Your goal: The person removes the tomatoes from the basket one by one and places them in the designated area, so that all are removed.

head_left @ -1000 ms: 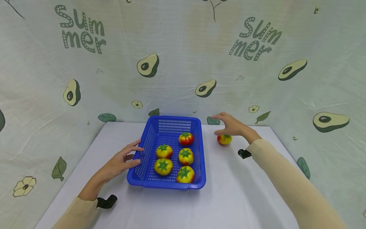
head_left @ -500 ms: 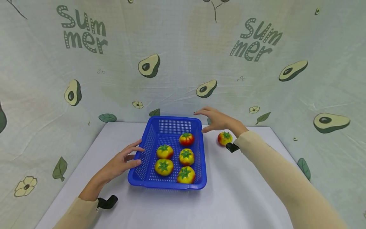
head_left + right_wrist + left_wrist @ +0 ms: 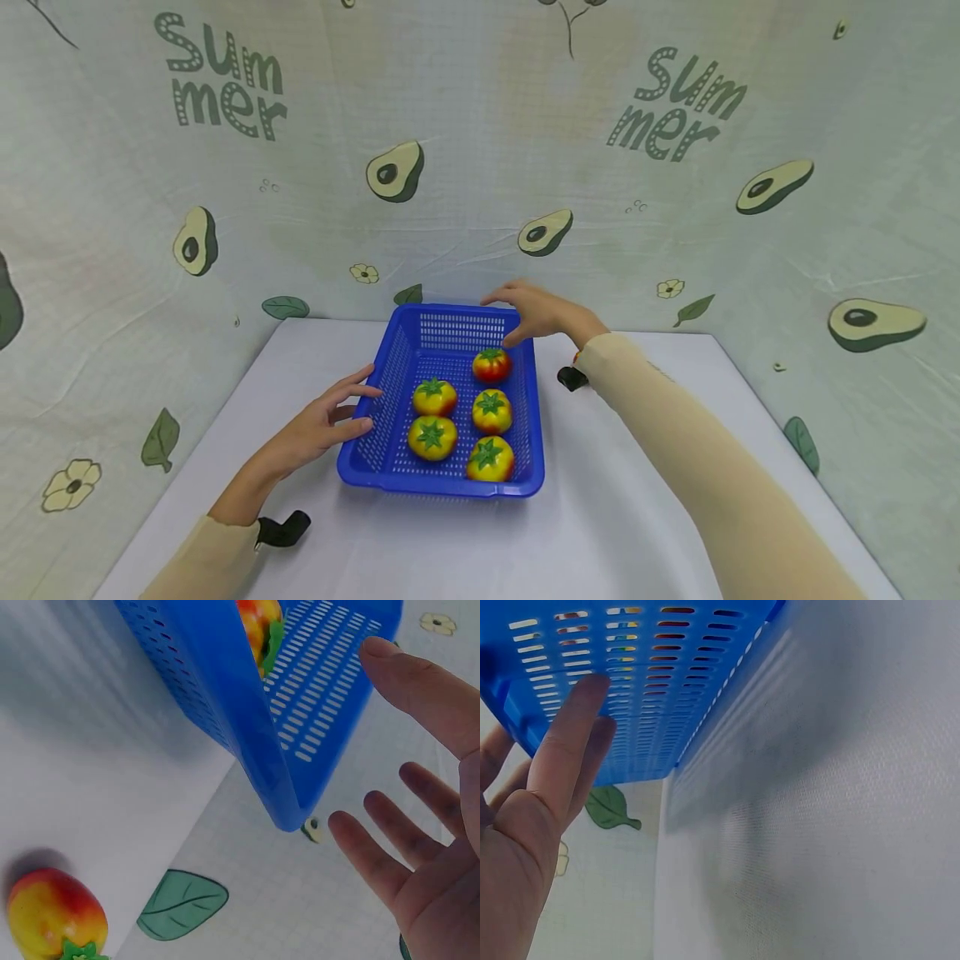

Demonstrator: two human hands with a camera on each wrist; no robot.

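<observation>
A blue plastic basket (image 3: pixel 442 486) stands on the table with several red-and-yellow toy tomatoes (image 3: pixel 432 438) inside, each topped with a green leaf star. My left hand (image 3: pixel 318 425) rests its loosely extended fingers against the basket's left side. In the left wrist view, some fingers (image 3: pixel 570 739) lie along its perforated outer wall. Over the basket's back right corner hovers my right hand (image 3: pixel 542 313), thumb and fingers spread, holding nothing. The red tomato (image 3: pixel 491 366) is the nearest one inside. Another tomato (image 3: pixel 56 915) lies on the table right of the basket, mostly hidden by my right sleeve in the head view.
The white table (image 3: pixel 420 550) meets a printed cloth backdrop (image 3: pixel 465 167) behind it, and cloth also hangs on both sides. A black wrist camera mount (image 3: pixel 283 529) sits at the left cuff, another mount (image 3: pixel 572 379) at the right.
My right hand has moved left from above the loose tomato to the basket's back right corner, its sleeve now covering most of that tomato. My left hand and the basket have stayed put.
</observation>
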